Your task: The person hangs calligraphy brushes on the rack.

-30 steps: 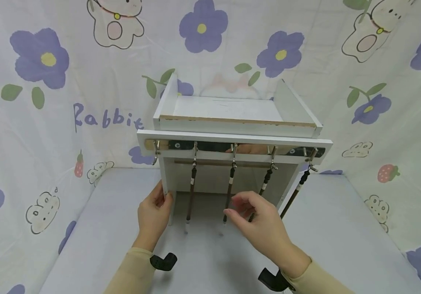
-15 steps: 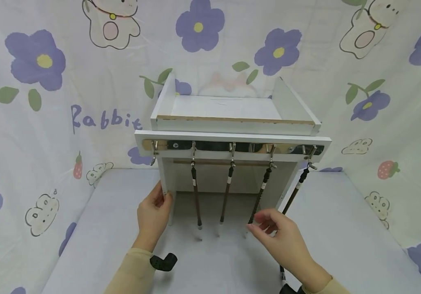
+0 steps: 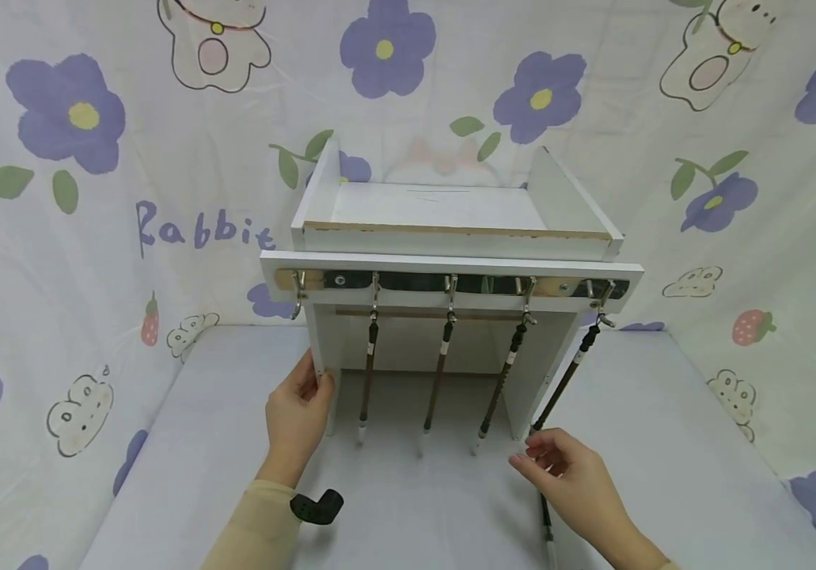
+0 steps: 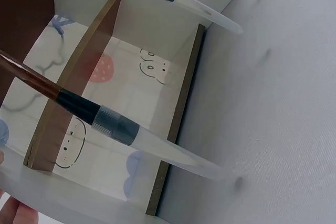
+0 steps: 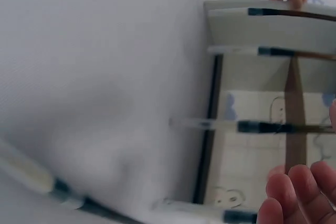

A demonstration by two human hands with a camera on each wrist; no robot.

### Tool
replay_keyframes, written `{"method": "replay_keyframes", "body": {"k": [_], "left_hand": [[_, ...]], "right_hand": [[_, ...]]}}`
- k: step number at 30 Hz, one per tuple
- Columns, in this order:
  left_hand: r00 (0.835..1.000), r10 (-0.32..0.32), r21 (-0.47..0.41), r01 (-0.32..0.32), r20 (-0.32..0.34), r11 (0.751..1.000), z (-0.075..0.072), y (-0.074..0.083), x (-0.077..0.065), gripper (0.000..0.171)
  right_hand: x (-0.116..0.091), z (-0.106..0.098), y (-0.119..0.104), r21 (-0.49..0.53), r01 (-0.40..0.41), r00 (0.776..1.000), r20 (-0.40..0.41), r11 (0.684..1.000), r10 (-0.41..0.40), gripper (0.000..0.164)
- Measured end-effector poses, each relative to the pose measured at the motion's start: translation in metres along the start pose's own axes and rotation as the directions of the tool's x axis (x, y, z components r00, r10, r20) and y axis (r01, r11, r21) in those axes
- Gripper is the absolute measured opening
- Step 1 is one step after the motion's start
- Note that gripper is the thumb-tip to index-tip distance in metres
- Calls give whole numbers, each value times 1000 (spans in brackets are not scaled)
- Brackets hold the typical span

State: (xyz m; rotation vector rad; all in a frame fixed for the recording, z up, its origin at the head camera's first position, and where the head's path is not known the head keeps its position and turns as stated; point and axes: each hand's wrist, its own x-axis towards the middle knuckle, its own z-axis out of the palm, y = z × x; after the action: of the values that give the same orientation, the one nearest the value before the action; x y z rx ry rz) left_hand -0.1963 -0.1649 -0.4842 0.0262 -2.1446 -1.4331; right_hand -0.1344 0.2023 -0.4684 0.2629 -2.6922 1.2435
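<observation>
Several calligraphy brushes hang from hooks on a white shelf (image 3: 450, 261). In the head view they are the left brush (image 3: 369, 372), the second brush (image 3: 439, 376), the third brush (image 3: 503, 376) and the right brush (image 3: 566, 380). My left hand (image 3: 298, 416) grips the shelf's left side panel. My right hand (image 3: 582, 483) is by the right brush's lower end, fingers loosely curled; in the right wrist view its fingertips (image 5: 299, 192) pinch nothing. Below that hand shows another brush tip (image 3: 549, 534), its upper part hidden.
The leftmost hook (image 3: 298, 297) on the metal hook strip (image 3: 408, 283) bears no brush. A shallow open tray (image 3: 436, 207) forms the shelf's top. The white tabletop (image 3: 180, 451) runs to a cloth backdrop (image 3: 201, 158) printed with flowers and rabbits.
My right hand has moved right and down, from the middle brushes to the right brush. The left brush swung right, then back left. My left hand has stayed on the panel.
</observation>
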Motion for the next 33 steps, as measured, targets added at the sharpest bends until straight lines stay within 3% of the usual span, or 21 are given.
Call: {"method": "replay_keyframes", "body": {"k": [4, 13, 22, 27, 33], "left_hand": [[1000, -4, 0, 4, -1, 1000, 0, 1, -1, 43], [1000, 5, 2, -5, 1, 1000, 0, 4, -1, 44], [1000, -3, 12, 3, 6, 1000, 1, 3, -1, 44], [1000, 22, 24, -22, -1, 999, 0, 1, -1, 43], [999, 33, 40, -33, 1, 999, 0, 0, 0, 43]], "right_hand": [[-1, 0, 11, -31, -80, 997, 18, 996, 80, 32], [5, -3, 48, -118, -136, 990, 29, 984, 140, 35], [14, 2, 79, -156, -253, 953, 132, 955, 274, 45], [16, 10, 89, -181, -277, 936, 169, 944, 308, 49], [23, 14, 96, -184, -299, 929, 167, 937, 329, 38]]}}
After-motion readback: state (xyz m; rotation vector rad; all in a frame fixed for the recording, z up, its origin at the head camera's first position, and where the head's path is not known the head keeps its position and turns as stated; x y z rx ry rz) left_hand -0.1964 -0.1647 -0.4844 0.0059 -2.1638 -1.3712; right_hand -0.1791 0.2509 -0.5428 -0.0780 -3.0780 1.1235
